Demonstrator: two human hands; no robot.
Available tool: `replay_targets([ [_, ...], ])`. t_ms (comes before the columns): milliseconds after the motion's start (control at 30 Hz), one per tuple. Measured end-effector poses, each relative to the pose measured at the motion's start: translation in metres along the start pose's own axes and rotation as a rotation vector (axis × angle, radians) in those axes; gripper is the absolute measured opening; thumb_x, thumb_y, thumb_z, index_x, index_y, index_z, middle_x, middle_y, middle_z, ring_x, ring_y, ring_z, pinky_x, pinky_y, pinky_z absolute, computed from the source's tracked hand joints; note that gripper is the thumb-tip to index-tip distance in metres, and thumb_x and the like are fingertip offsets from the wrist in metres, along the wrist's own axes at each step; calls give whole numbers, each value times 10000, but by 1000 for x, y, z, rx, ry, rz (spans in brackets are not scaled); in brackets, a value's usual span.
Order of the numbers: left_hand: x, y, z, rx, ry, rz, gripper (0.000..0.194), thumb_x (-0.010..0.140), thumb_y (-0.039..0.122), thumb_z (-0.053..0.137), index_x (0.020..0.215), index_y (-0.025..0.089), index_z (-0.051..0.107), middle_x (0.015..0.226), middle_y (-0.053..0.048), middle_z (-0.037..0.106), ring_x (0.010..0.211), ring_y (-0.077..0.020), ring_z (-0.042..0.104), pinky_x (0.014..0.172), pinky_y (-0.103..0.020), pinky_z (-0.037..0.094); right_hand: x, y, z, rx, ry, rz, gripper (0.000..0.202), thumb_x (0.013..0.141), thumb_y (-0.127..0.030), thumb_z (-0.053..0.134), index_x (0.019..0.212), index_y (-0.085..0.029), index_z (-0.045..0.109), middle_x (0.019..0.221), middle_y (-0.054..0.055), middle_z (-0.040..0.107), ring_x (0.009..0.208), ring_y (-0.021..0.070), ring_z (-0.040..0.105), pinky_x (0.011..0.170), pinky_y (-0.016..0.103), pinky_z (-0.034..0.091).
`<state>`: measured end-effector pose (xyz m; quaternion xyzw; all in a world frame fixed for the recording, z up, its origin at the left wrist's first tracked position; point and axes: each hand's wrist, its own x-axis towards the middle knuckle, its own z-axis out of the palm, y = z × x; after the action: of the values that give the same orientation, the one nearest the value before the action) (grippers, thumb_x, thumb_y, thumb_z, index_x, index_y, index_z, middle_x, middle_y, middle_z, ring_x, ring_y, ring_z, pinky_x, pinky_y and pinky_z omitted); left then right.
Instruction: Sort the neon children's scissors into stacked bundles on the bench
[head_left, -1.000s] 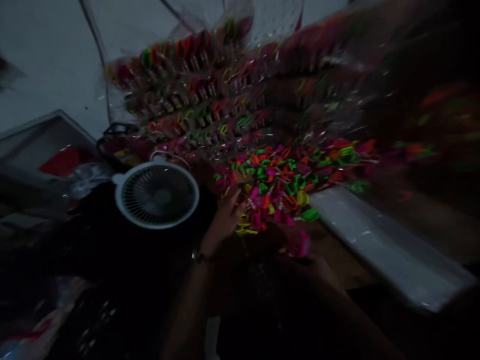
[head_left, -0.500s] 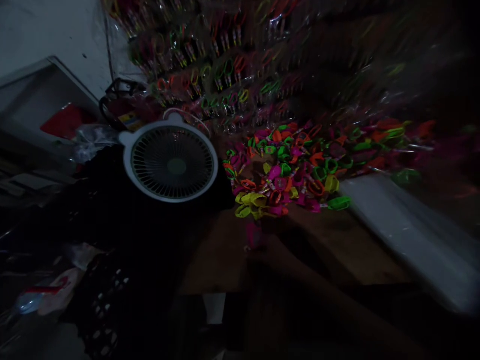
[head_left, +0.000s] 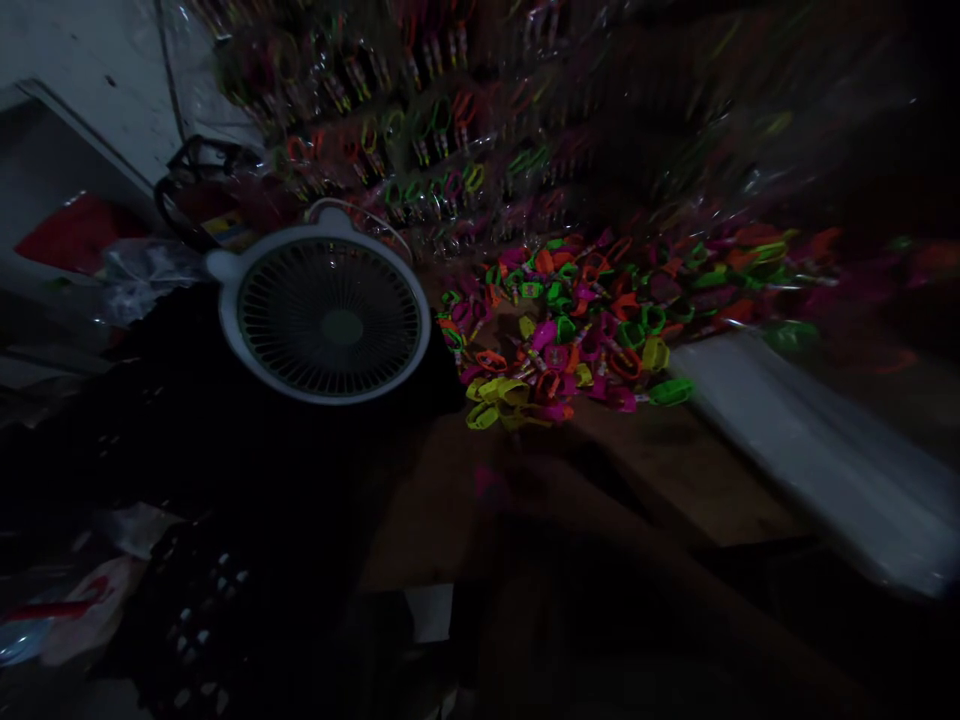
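Observation:
In deep shadow, my right hand (head_left: 536, 490) is over the front part of the brown table (head_left: 420, 530), its forearm running to the lower right. A pink item (head_left: 491, 485) is at its fingertips, dim and blurred, and the fingers look closed on it. Just beyond lies a pile of bright plastic bands (head_left: 555, 355) in pink, green, orange and yellow, like toy watches. My left hand cannot be made out; the area below the table edge is too dark.
A white round fan (head_left: 341, 325) stands left of the pile on something black. Clear plastic-wrapped packs (head_left: 810, 450) lie at the right. Bagged colourful bands (head_left: 442, 120) hang behind. A black crate with holes (head_left: 195, 610) is at the lower left.
The view has shifted slightly, so the fan and red bag sit further left. My right hand and the pink item have moved a little left and nearer, away from the pile.

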<state>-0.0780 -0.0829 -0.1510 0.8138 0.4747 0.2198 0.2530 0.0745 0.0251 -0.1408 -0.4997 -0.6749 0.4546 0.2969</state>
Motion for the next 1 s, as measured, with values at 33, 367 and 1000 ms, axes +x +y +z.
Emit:
replay_targets([
  [33,3,-5,-5,-1,15,-34,308,889,408,495,1165,280,544,1240,-86,524,1087,-220,519,894,-424,493,4,0,-6,-77,83,49,212,824,-261,569,988,-157,654,954,76,689,861,194,650,750,256,482],
  [367,73,-49,-22,-36,130,-261,256,895,322,523,1081,157,581,1091,-79,604,946,-170,596,837,-374,512,29,1,-17,-159,311,330,226,809,-292,596,927,-110,659,895,106,687,828,216,638,713,281,475],
  [1000,93,-74,-33,-154,34,-140,228,777,113,579,954,210,685,1019,-56,679,964,-192,613,877,-320,475,-28,14,34,93,155,-8,136,792,-274,597,850,-191,688,841,45,704,768,192,647,699,269,484],
])
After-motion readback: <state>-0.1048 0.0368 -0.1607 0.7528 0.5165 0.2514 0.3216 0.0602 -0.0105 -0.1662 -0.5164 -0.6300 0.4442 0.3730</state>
